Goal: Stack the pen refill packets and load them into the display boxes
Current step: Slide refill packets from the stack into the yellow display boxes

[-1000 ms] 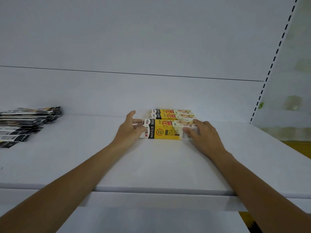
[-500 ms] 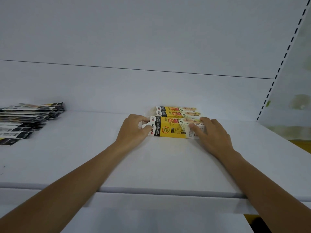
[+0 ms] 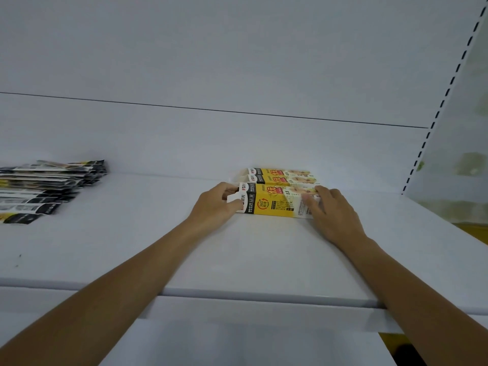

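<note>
since a second ago our left hand [image 3: 212,207] has gone from splayed fingers laid against the box end to a curled grip, while our right hand [image 3: 334,215] has stayed on the other end. from the head camera we see ourselves reaching over a white shelf [image 3: 132,247] to the nearest display box [image 3: 272,206], a long yellow, black and white carton lying on its side across the shelf. our left hand grips its left end: the thumb presses on the near face over the black band, and the fingers curl behind a small white flap [image 3: 233,198] sticking out at that end. our right hand clasps the right end, fingers draped over the top edge and thumb on the near face, though that part is blurred. two more display boxes [image 3: 280,172] of the same print lie just behind it, parallel, close to the white back panel [image 3: 237,75]. well apart, at the far left of the shelf, a loose pile of pen refill packets [image 3: 45,186] lies flat, black and white with touches of yellow, cut by the frame edge. a slotted upright [image 3: 449,88] runs up the right side.
</note>
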Motion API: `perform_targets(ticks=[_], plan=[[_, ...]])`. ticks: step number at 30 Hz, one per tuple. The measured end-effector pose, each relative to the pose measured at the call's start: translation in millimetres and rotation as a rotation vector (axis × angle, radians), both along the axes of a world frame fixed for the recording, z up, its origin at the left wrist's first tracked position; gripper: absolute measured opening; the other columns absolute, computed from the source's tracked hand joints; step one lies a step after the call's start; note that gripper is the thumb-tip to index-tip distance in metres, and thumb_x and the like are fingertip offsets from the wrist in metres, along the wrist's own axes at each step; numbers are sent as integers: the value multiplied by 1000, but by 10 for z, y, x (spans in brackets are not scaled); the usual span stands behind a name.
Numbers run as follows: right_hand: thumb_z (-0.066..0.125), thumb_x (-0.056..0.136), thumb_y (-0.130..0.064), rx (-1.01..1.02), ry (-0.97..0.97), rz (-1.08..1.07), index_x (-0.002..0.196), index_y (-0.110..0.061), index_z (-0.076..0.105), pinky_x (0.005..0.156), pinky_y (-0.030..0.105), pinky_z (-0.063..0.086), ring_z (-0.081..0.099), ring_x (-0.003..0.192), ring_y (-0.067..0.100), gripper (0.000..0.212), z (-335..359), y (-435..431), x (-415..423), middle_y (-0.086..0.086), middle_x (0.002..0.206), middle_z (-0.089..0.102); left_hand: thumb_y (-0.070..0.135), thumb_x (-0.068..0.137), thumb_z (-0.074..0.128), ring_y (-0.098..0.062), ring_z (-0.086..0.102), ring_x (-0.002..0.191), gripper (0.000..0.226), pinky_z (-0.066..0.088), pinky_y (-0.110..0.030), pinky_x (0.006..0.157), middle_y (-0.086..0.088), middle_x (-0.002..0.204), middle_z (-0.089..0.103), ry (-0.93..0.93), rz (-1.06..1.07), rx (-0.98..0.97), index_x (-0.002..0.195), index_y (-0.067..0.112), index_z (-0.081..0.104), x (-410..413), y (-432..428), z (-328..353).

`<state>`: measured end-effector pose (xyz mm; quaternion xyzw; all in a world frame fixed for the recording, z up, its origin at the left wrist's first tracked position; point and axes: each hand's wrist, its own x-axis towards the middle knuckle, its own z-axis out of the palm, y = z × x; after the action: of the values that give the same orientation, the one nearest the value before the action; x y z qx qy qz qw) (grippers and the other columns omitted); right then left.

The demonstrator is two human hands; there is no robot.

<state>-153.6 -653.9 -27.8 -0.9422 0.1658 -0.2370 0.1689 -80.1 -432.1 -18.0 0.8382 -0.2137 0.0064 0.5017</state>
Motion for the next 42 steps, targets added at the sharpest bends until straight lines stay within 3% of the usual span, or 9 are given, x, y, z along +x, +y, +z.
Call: perform_targets(ticks=[6, 14, 17, 22, 26, 33, 35, 38, 42], plan=[[35, 95, -48, 34, -22, 18, 131, -16, 43, 87, 36, 38, 47, 115, 27, 49, -6, -10, 5, 11, 125, 47, 13, 86, 57, -12, 49, 98, 47, 33, -22, 82, 4, 128, 59, -11, 13, -37, 130, 18, 44, -4, -11, -2], [36, 95, -46, 29, -21, 20, 131, -15, 43, 85, 35, 37, 46, 115, 27, 48, -11, -16, 17, 11, 124, 47, 14, 84, 61, -16, 51, 106, 58, 35, -21, 73, -3, 128, 56, 248, -60, -132, 136, 20, 36, 49, -42, 44], [36, 95, -46, 28, -25, 22, 130, -15, 43, 84, 34, 37, 46, 114, 27, 48, -7, -14, 7, 11, 123, 47, 25, 69, 69, -16, 50, 107, 77, 36, -17, 70, -4, 129, 56, 287, -76, -154, 138, 21, 34, 45, -39, 69], [38, 94, -48, 13, -21, 63, 131, -16, 43, 84, 34, 38, 47, 113, 26, 49, -4, -3, 0, 10, 123, 47, 14, 85, 59, -15, 49, 105, 59, 32, -25, 87, -2, 132, 52, 276, -45, -189, 138, 19, 34, 58, -39, 47], [40, 94, -47, 29, -23, 75, 131, -15, 44, 86, 34, 37, 47, 114, 26, 48, 6, 0, -8, 9, 124, 46, 29, 57, 60, -20, 49, 118, 85, 35, -34, 103, -2, 132, 52, 313, -23, -210, 138, 22, 34, 72, -38, 70], [41, 95, -44, 23, -29, 106, 132, -14, 44, 84, 29, 33, 46, 115, 26, 49, -2, -20, 11, 11, 125, 46, 26, 51, 48, -21, 46, 112, 93, 37, -22, 75, -7, 133, 48, 353, -87, -205, 142, 23, 28, 76, -32, 74], [42, 94, -45, 32, -35, 106, 132, -14, 45, 86, 29, 35, 46, 114, 25, 48, -3, -35, 18, 10, 123, 47, 26, 52, 49, -19, 44, 110, 93, 36, -22, 74, -5, 131, 47, 354, -95, -191, 142, 23, 28, 70, -29, 87], [44, 93, -47, 52, -53, 102, 128, -16, 48, 87, 34, 38, 48, 111, 25, 47, 5, -44, 11, 9, 120, 48, 22, 73, 61, -18, 44, 114, 76, 34, -27, 88, -3, 133, 47, 289, -42, -143, 142, 23, 29, 70, -36, 47], [42, 91, -52, 7, -55, 69, 129, -20, 48, 89, 36, 39, 46, 117, 22, 49, -16, -65, -2, 5, 127, 47, 11, 87, 53, -12, 47, 111, 39, 32, -20, 86, 0, 126, 51, -89, 119, -71, 125, 17, 52, -6, 12, -32]])
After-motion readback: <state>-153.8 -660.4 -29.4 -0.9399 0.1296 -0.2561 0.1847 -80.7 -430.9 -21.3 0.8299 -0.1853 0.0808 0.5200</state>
